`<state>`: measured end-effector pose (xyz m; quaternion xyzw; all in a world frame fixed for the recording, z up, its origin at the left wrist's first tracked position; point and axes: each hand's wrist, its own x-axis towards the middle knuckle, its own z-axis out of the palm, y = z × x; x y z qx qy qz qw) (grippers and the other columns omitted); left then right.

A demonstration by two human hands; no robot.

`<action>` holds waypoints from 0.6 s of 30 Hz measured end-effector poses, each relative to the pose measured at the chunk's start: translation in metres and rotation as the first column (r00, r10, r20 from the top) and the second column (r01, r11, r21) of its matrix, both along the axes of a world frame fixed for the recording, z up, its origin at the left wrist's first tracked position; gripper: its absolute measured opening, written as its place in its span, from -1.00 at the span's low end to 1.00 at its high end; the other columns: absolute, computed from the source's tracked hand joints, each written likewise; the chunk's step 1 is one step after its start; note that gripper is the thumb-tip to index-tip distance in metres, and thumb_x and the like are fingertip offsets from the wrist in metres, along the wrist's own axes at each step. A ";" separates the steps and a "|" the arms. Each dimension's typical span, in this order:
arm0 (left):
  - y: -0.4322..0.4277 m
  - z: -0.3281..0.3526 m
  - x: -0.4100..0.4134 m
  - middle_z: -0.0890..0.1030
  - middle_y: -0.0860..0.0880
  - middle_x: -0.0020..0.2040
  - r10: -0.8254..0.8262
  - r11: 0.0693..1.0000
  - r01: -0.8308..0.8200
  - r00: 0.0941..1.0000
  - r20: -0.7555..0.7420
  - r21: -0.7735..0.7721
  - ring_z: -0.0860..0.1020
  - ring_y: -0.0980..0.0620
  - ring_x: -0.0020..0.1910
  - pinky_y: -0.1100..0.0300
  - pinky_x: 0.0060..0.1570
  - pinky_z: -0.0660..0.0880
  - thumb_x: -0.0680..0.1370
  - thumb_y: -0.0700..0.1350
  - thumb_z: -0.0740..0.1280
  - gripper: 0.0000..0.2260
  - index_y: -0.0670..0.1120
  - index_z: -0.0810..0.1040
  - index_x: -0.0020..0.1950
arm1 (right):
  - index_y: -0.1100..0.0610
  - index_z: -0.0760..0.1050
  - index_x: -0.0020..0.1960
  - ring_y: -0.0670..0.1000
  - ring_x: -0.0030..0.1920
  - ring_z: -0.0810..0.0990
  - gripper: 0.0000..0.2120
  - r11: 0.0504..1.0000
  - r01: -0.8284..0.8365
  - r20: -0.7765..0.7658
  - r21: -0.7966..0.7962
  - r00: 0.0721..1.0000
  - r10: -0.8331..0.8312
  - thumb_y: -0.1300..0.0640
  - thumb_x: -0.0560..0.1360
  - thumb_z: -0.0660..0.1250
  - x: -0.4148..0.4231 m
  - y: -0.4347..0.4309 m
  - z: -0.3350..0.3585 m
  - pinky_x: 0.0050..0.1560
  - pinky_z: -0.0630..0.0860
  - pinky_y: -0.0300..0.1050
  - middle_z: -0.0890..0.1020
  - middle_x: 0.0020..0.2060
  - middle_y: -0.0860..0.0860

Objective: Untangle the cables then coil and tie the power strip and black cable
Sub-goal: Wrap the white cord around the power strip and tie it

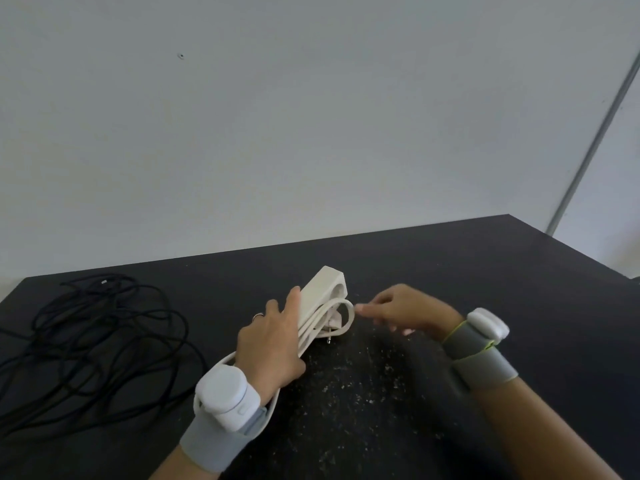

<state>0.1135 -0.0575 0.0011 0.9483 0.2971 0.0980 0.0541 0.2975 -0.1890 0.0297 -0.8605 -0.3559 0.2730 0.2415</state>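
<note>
A white power strip [325, 285] lies on the black table [485, 271] near the middle, with its white cord [341, 320] folded in long loops along its side and its plug tucked in the loop. My left hand [273, 341] grips the strip and the cord loops together. My right hand [405, 311] hovers just right of the cord's bend, fingers curled and pinched, slightly blurred; I cannot tell whether anything thin is between them. The black cable [100, 344] lies loose in a tangled heap at the table's left.
A pale wall rises behind the table's far edge. A grey pole [595, 140] leans at the right. Both wrists carry grey bands with white devices. Pale specks mark the table surface in front of me.
</note>
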 end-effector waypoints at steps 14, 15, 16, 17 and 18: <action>0.001 -0.002 -0.001 0.38 -0.06 0.17 -0.005 0.999 0.005 1.000 -0.002 0.039 0.51 -0.04 0.03 0.17 -0.22 0.36 0.37 0.00 0.44 -0.09 0.04 -0.14 0.48 | 0.22 0.58 -0.12 0.14 -0.08 0.60 -0.85 0.921 0.388 0.412 -0.017 0.842 -0.347 0.15 0.49 0.31 0.079 -0.029 -0.038 -0.08 0.55 -0.06 0.64 -0.10 0.12; 0.001 -0.002 -0.001 0.38 -0.06 0.17 -0.004 0.999 0.004 1.000 -0.001 0.042 0.50 -0.04 0.03 0.17 -0.23 0.36 0.37 0.00 0.44 -0.09 0.04 -0.14 0.48 | 0.21 0.58 -0.15 0.11 -0.09 0.60 -0.87 0.928 0.372 0.389 0.035 0.850 -0.355 0.16 0.49 0.32 0.077 -0.028 -0.035 -0.11 0.52 -0.09 0.64 -0.12 0.10; 0.001 -0.003 -0.001 0.39 -0.06 0.17 -0.004 0.999 0.004 1.000 0.000 0.048 0.51 -0.04 0.03 0.17 -0.23 0.35 0.37 0.00 0.44 -0.09 0.04 -0.14 0.48 | 0.17 0.57 -0.16 0.08 -0.09 0.59 -0.91 0.929 0.350 0.350 0.118 0.861 -0.368 0.17 0.48 0.34 0.075 -0.025 -0.032 -0.11 0.49 -0.12 0.63 -0.14 0.07; 0.002 -0.003 -0.002 0.39 -0.06 0.17 -0.002 0.999 0.002 1.000 -0.001 0.050 0.51 -0.05 0.03 0.17 -0.23 0.35 0.37 0.00 0.44 -0.09 0.04 -0.14 0.48 | 0.14 0.56 -0.15 0.06 -0.09 0.58 -0.96 0.920 0.328 0.299 0.216 0.874 -0.382 0.18 0.47 0.37 0.072 -0.022 -0.028 -0.10 0.46 -0.13 0.62 -0.15 0.05; 0.001 -0.003 -0.001 0.39 -0.07 0.17 -0.005 0.999 0.005 1.000 -0.002 0.050 0.51 -0.05 0.03 0.17 -0.23 0.35 0.37 0.00 0.44 -0.09 0.04 -0.14 0.49 | 0.12 0.55 -0.12 0.05 -0.10 0.57 -0.97 0.895 0.323 0.225 0.308 0.889 -0.398 0.19 0.45 0.39 0.068 -0.018 -0.023 -0.10 0.46 -0.13 0.62 -0.16 0.04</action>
